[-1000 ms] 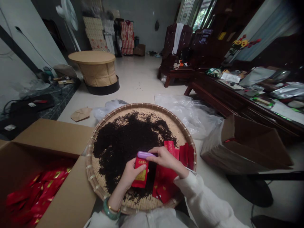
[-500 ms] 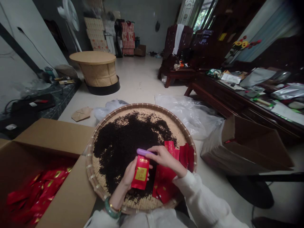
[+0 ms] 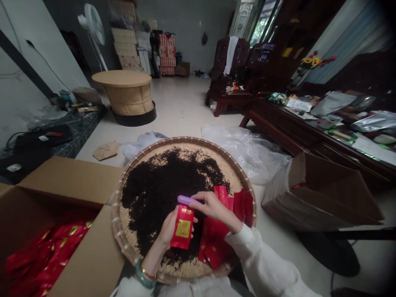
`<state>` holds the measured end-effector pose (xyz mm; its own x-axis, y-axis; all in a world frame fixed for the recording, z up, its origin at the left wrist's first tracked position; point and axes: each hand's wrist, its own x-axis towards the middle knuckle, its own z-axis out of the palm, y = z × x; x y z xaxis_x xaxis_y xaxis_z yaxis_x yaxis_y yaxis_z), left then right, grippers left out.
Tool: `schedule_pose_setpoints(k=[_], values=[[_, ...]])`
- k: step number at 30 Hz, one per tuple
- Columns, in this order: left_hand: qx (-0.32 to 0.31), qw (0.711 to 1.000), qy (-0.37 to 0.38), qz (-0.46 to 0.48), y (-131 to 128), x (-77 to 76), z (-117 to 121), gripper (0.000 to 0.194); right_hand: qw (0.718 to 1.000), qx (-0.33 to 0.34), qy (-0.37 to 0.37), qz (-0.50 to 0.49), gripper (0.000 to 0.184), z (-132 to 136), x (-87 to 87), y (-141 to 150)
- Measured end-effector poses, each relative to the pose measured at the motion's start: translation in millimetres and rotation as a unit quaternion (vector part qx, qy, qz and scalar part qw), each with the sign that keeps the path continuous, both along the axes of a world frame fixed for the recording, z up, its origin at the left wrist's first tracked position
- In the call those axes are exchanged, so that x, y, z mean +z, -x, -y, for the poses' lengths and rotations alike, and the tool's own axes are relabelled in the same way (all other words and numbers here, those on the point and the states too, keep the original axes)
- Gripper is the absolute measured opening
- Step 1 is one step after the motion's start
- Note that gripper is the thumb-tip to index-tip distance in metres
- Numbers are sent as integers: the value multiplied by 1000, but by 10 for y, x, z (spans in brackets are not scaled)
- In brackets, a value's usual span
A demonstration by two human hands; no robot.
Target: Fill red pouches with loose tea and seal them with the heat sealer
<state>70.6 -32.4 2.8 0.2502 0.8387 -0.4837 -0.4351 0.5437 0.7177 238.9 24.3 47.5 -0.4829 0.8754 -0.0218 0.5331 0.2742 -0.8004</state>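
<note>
Head view: the left hand (image 3: pixel 169 227) reaches in from the near edge of the woven tray (image 3: pixel 116 214), its fingers curled round a red packet (image 3: pixel 182 231); the right hand (image 3: pixel 213 206) comes from the right, fingers pinching a purple tool (image 3: pixel 187 200) across the packet's top. The packet, gold-labelled, is tilted above dark leaves (image 3: pixel 161 181).

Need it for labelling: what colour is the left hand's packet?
Red packet, yellow panel; best in the head view.
</note>
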Motion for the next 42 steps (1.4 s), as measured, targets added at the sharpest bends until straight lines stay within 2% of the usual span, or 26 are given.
schedule_pose_setpoints(k=[5,9,12,15,17,19,21,24,29,31,37,42], values=[[2,1000,8,2,-18,29,-13,51,1000,-12,11,-18,29,-22,-64,-16],[8,1000,13,7,8,27,-42,54,997,-62,44,-29,40,-175,-223,-192],[13,1000,11,11,42,5,-47,54,993,-103,25,57,39,-316,-395,-406],[19,1000,19,9,51,-9,-39,53,980,-103,15,169,31,-353,-492,-484],[18,1000,25,5,33,-6,-32,53,980,-101,-30,166,27,-298,-469,-388],[15,1000,25,0,7,3,-25,53,986,-101,-84,98,28,-209,-392,-193],[10,1000,25,-7,-14,7,-15,51,991,-42,-113,51,29,-131,-306,30],[4,999,31,-14,-10,-4,0,48,987,34,-147,50,33,-90,-252,272],[-13,999,48,-9,50,-15,14,43,972,80,-210,75,36,-98,-320,332],[-23,998,51,-7,57,0,18,42,974,71,-202,67,35,-82,-332,305],[-22,999,44,-9,28,35,19,45,994,24,-108,-27,29,-19,-276,163],[-39,998,50,2,22,20,38,44,994,31,-104,-26,29,62,-285,115]])
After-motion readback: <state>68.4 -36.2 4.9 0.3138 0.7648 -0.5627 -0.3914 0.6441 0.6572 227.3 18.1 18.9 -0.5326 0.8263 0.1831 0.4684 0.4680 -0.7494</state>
